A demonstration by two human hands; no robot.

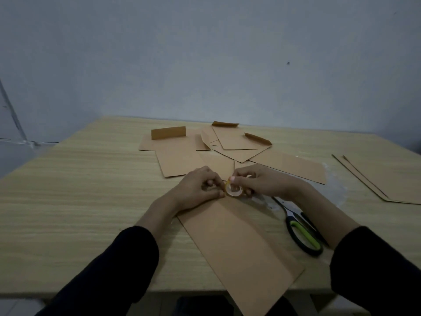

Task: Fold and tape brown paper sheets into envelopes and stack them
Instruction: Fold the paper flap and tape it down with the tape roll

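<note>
A folded brown paper sheet (241,245) lies in front of me, its near end hanging over the table's front edge. Above its far end both hands hold a small roll of clear tape (233,190). My right hand (262,182) grips the roll with thumb on top. My left hand (200,188) pinches at the roll's left side, where the tape end seems to be. Several folded brown envelopes (237,142) lie loosely piled at the back middle, some with flaps standing up.
Scissors with black and green handles (303,233) lie to the right of the sheet, blades pointing away. A few flat brown sheets (385,181) lie stacked at the right edge of the wooden table (79,201). A grey wall stands behind.
</note>
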